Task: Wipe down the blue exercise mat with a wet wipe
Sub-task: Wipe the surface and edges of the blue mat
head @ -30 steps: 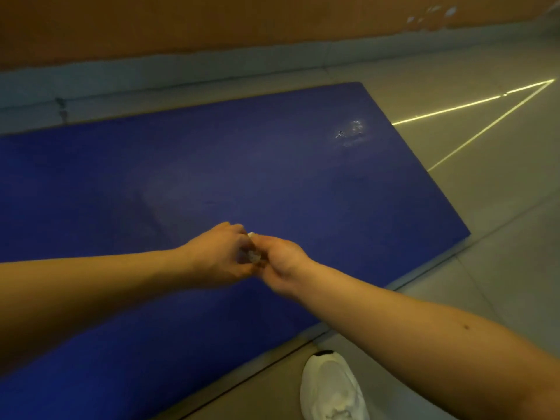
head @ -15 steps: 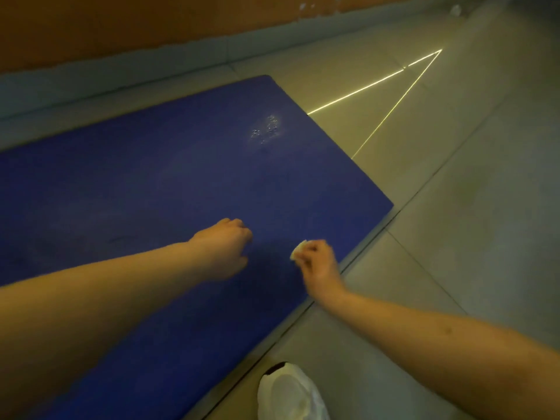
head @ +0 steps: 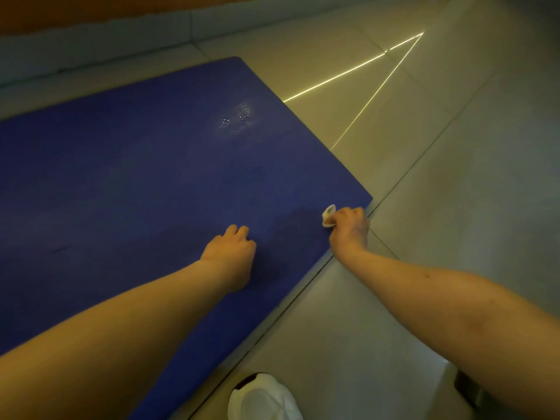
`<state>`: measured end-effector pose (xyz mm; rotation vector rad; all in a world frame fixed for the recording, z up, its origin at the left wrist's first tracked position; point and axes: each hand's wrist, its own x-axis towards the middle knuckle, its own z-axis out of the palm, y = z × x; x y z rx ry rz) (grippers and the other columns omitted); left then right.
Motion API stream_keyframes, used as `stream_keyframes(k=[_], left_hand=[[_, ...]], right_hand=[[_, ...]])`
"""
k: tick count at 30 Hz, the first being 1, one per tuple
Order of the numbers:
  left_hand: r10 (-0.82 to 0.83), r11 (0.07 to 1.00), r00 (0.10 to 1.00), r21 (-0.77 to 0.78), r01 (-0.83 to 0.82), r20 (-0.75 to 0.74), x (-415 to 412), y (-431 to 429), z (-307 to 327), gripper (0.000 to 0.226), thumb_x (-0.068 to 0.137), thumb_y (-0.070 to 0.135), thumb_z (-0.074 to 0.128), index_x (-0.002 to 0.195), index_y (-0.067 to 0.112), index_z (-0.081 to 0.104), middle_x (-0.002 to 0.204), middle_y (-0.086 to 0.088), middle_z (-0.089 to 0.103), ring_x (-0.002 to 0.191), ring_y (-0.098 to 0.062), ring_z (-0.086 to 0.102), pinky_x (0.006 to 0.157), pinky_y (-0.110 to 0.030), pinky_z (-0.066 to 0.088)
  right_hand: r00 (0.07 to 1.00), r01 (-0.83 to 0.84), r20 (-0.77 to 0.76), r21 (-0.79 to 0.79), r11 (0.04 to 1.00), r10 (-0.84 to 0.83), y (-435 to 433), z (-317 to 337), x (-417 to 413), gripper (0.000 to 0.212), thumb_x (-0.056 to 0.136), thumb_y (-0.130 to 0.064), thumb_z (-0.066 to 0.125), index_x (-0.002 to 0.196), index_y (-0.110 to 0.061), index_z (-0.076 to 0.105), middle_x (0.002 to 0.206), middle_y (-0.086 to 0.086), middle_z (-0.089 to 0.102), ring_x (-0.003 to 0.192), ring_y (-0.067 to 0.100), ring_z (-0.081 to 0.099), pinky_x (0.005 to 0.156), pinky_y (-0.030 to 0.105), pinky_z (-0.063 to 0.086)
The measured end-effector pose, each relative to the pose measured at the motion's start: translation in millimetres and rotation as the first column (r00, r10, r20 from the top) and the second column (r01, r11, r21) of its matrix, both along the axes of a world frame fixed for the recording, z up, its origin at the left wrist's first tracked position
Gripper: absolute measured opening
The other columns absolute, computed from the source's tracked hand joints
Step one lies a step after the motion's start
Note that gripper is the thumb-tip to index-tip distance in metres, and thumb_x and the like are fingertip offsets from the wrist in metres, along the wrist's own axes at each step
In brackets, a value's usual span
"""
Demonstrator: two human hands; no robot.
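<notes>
Your right hand (head: 348, 227) is gripping the wet wipe (head: 328, 214), which is bunched into a small pale wad. The wad is sticking out on the thumb side of the fist. It's sitting on the blue exercise mat (head: 136, 192), right by the mat's near right corner, and looks to be touching the surface. That hand's knuckles are lying just inside the mat's right end edge. Its wrist and forearm are crossing off the mat over the floor (head: 454, 207).

Your left hand (head: 231, 253) is resting on the mat, further in from that corner and apart from the right hand. Its fingers are curling under into a loose fist, with the back of the hand facing up. Nothing is showing in it; the palm side is hidden.

A patch of droplets (head: 236, 119) is glinting on the mat toward its far right corner, well apart from both hands. The mat is lying flat on the floor, its far long edge running near the wall skirting (head: 91, 40). Two thin bright lines of light (head: 348, 75) are crossing the floor beyond the mat's right end. A white shoe (head: 263, 398) is standing on the floor just off the mat's near long edge.
</notes>
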<state>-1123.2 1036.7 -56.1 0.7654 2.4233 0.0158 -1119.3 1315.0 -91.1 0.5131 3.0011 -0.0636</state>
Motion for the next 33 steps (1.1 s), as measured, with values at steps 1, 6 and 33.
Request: stream_keyframes(k=[1,6,33], left_hand=[[0.001,1.000,1.000,-0.009,-0.001,0.003,-1.3,-0.2,-0.4,0.038,0.099,0.019,0.052,0.137,0.012,0.049,0.153,-0.011,0.024,0.134,-0.034,0.030,0.097,-0.041,0.046],[0.044,0.999,0.999,-0.008,-0.043,0.027,-6.8,3.9,-3.5,0.034,0.099,0.018,0.052,0.133,0.014,0.053,0.153,-0.009,0.023,0.136,-0.035,0.027,0.091,-0.039,0.048],[0.242,0.964,0.933,-0.048,-0.263,-0.266,-43.7,-10.4,-4.1,0.027,0.096,0.025,0.054,0.120,0.013,0.054,0.131,-0.009,0.043,0.120,-0.029,0.043,0.085,-0.037,0.048]], right_hand=[[0.997,0.029,-0.072,-0.064,0.998,-0.034,-8.8,-1.6,2.4,0.028,0.090,0.002,0.059,0.098,-0.019,0.076,0.107,0.003,0.067,0.103,0.028,0.051,0.078,0.029,0.035],[0.962,-0.214,-0.247,-0.419,0.882,0.116,-75.4,-15.8,58.4,0.023,0.084,0.002,0.052,0.087,-0.010,0.071,0.096,0.010,0.065,0.089,0.031,0.057,0.079,0.036,0.047],[0.819,-0.569,-0.298,-0.533,0.627,0.490,-145.8,-24.5,31.5,0.020,0.088,0.003,0.058,0.102,-0.002,0.072,0.105,0.012,0.062,0.092,0.030,0.057,0.080,0.033,0.048]])
